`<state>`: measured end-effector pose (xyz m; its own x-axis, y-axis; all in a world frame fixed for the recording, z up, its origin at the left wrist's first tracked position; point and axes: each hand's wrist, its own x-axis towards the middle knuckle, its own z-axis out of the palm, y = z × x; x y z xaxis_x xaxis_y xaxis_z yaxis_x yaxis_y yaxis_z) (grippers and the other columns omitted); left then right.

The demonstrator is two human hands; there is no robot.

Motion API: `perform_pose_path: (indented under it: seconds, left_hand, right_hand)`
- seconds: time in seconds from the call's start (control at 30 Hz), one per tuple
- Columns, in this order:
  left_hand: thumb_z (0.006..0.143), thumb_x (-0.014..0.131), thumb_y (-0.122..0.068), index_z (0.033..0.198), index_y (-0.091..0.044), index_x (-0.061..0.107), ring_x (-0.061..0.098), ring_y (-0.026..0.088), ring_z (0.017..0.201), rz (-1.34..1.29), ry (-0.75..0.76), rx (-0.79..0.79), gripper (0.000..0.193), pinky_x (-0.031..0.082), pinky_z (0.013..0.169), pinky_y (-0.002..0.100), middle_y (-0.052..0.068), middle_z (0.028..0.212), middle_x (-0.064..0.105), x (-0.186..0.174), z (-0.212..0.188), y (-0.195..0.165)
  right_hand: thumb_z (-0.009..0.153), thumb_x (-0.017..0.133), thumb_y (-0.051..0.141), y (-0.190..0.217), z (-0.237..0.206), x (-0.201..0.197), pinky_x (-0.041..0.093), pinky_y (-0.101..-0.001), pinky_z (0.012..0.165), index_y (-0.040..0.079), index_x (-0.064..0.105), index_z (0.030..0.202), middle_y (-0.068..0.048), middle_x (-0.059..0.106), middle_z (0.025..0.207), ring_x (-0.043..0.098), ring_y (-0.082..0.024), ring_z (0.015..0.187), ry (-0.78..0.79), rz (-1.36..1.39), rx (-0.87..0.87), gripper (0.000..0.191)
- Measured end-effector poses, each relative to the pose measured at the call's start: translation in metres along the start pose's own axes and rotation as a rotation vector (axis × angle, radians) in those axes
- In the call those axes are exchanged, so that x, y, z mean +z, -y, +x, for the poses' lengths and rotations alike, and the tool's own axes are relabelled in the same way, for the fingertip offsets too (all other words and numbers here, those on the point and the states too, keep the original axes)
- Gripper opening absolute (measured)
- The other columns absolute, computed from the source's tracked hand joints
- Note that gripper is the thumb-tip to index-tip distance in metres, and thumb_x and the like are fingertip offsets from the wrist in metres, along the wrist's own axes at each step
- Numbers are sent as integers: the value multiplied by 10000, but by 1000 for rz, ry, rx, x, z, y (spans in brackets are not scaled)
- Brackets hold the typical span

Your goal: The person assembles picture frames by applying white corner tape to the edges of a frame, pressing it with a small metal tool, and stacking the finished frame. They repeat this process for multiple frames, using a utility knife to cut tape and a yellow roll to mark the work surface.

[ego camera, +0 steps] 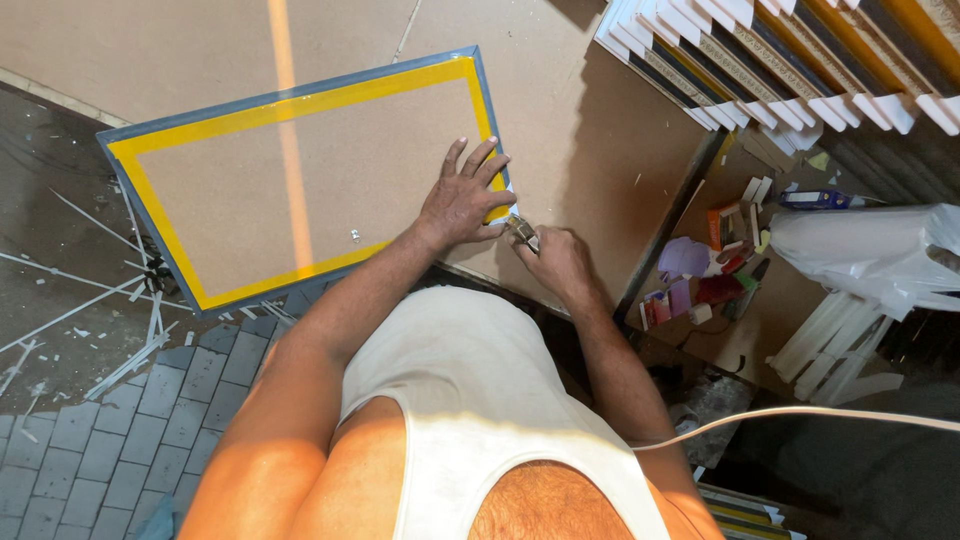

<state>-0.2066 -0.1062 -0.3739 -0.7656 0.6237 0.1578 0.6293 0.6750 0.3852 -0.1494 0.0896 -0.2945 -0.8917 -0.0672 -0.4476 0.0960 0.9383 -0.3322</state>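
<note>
Nearest the camera, the person's torso in a white sleeveless shirt (480,400) fills the lower centre and hides the front edge of the tabletop (600,130). A white cable (800,412) runs across the lower right, over dark clutter on the floor.

Right hand (557,262): closed around a small metal tool (521,231), its tip at the right-hand edge of the frame. The exact kind of tool cannot be told.

Left hand (462,200): open, fingers spread, palm pressed flat on the frame back near its right edge, just beside the tool.

Picture frame (300,170): lying face down on the brown board tabletop, tilted, its left portion overhanging the table edge. Brown backing board, yellow tape border, grey outer moulding. A small metal fitting (354,236) sits on the backing, apart from both hands.

Left, below the table: grey paving blocks (120,420) and dark ground strewn with thin white strips (80,310).

Right of the tabletop: a lower cardboard surface (770,290) carrying small purple, red and orange items, crowded together. Beyond it, a white plastic bag (870,255) and a lean of white strips (830,345).

Far right corner: a stack of frame moulding lengths (780,60), ends toward the worker, overlapping the tabletop's far corner.
</note>
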Motion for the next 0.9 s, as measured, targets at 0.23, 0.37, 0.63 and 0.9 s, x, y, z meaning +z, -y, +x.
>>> perform_pose_path:
  seconds: [0.23,0.37,0.63,0.9]
  left_hand:
    - [716,785,-674,1064,-371,767,192,319,1536,-10,76,-35,461,-35,1239,589,100,1517,457,-8,3,-5]
    - [766,754,-647,1219,-377,729,192,315,1568,32,86,8,528,31,1253,579,105,1625,379,-18,-3,-1]
    - [1013,649,-635,1655,-163,344,63,472,1572,167,-209,-987,853,46,1205,713,326,1683,136,-94,-180,95]
    - [956,721,-160,1576,-147,378,603,160,946,-717,-566,-1209,709,509,807,307,133,1124,636,-200,-278,101]
  right_hand:
    - [915,737,487,7,2,14,558,-479,649,57,701,780,-177,694,722,698,-376,678,-250,40,-129,453]
    - [890,767,517,4,-8,15,542,-476,615,52,690,755,-158,671,693,683,-362,657,-285,-7,-90,490]
    - [731,887,406,1,-33,11,470,-523,909,8,642,1210,-186,617,1134,586,-370,1071,-563,-261,-278,669]
    - [757,842,170,30,-6,32,451,-496,1042,31,631,1236,-143,600,1229,581,-331,1182,-514,-151,-738,542]
